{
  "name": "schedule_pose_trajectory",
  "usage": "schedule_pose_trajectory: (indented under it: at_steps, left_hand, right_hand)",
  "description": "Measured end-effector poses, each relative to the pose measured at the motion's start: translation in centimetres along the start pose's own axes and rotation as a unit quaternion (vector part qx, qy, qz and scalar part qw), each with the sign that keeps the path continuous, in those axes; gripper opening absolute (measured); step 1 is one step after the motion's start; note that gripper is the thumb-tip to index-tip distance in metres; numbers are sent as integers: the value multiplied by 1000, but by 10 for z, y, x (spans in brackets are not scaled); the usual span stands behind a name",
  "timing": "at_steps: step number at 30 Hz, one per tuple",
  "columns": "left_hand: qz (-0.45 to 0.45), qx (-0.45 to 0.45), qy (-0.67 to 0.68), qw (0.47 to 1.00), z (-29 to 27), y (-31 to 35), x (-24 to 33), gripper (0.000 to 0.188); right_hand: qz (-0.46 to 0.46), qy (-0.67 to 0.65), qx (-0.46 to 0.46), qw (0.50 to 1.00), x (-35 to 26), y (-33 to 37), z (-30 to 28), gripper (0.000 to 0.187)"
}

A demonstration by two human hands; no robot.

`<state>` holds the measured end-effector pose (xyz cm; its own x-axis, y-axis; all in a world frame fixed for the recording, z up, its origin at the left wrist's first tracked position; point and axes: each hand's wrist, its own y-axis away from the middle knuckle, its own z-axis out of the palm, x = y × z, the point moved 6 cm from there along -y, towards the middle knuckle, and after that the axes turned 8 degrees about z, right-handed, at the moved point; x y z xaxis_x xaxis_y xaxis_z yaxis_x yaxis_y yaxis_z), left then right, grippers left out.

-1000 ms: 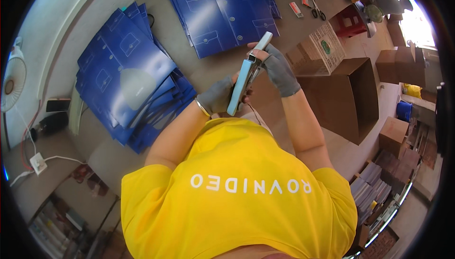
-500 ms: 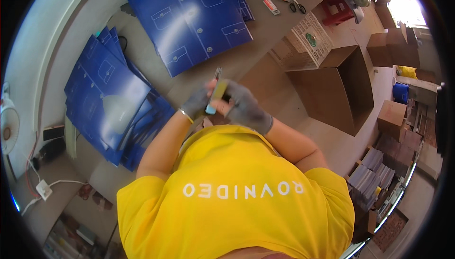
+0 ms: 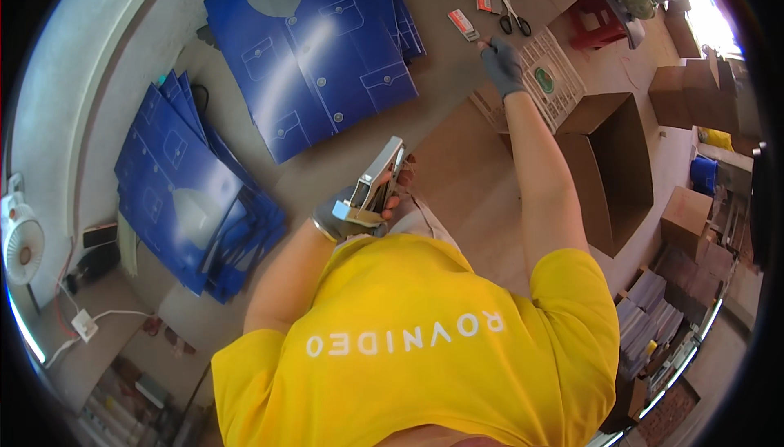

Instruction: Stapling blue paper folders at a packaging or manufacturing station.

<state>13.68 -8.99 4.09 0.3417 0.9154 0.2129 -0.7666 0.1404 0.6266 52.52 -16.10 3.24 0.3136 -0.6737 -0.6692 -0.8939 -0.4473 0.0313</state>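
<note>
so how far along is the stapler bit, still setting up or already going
Still setting up, by the look of it. Done: blue shirt-print sheets lie stacked on the table. In hand: the left hand holds a metal stapler near the chest, while the gloved right hand reaches toward a small red-and-white box. Left: nothing visibly stapled.

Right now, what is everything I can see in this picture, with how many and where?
Blue flat shirt-printed cardboard packs: one stack, top centre of the brown work surface.
More blue packs: fanned pile, left.
Silver metal stapler: one, centre.
Small red-and-white box: one, top.
Scissors: one pair, top.
Beige plastic crate: one, upper right.
Open brown cardboard box: one, right.
White fan: one, far left.
Left hand: grey glove, gripping the stapler.
Right hand: grey glove, reaching beside the small box.
</note>
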Motion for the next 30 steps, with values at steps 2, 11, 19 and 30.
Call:
schedule_pose_trajectory:
  at_steps: [2, 11, 19, 30]
  left_hand:
    - [-14, 46, 26, 999, -1, 3, -4, 41]
    - [9, -12, 70, 997, 2, 7, 0, 41]
    - [49, 1, 37, 998, -11, 4, 0, 43]
    - [56, 9, 42, 997, -9, 5, 2, 41]
  right_hand:
    - [-15, 32, 24, 999, 3, -27, 2, 27]
    - [-59, 220, -106, 968, 0, -58, 26, 15]
    - [-177, 235, -176, 939, -6, -54, 26, 11]
    - [-203, 224, -212, 929, 5, -52, 36, 12]
